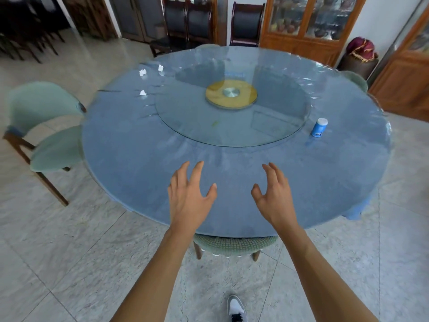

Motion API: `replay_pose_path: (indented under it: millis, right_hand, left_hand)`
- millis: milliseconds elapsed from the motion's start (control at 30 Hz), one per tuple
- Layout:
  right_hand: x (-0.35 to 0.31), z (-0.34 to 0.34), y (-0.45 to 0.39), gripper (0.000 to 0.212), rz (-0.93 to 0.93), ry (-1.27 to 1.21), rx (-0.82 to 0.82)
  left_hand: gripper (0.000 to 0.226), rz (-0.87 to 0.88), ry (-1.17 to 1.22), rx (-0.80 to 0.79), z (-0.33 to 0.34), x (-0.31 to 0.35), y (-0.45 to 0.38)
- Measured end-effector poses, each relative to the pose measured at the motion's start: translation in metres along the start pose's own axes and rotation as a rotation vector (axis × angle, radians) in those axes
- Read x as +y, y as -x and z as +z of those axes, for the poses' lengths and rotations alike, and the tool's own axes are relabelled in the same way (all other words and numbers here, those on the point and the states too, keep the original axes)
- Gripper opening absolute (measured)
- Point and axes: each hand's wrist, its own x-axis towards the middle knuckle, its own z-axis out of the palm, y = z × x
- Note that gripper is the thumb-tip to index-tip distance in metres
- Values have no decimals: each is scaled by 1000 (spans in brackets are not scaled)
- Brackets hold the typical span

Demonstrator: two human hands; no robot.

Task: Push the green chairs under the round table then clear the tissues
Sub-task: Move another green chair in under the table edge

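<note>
Head view: we spread our left hand [189, 194] and right hand [272, 195], both empty, over the near edge of the round table [130, 163], glossy blue with a glass turntable [232, 126]. Three crumpled tissues [143, 92] dot its far-left edge; one green chair [234, 245] sits tucked beneath, another chair [44, 126] stands out left on marble tiles. The blue canister [319, 127] label is unreadable.

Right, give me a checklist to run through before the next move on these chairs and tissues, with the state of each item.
1. Both hands free: ok. Left hand and right hand are open, holding nothing.
2. Near chair pushed in: ok, only its back shows below the table edge.
3. Left chair pushed in: not ok, its seat mostly stands clear of the table.
4. Far right chair pushed in: cannot tell, only its back top shows.
5. Tissues cleared: not ok, three crumpled pieces lie on the far left.
6. Blue canister upright: ok.
</note>
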Motion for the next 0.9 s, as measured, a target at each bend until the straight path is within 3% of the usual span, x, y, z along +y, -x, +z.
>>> replay_pose_path:
  millis: [467,900]
  right_hand:
    - [-29,48,-61,59,-143,-82,-157]
    - [-169,178,-69,60,-483,-85,-388]
  left_hand:
    - [69,-198,-79,67,-12,-29,-27]
    - [70,-507,-180,220,-77,-163,-6]
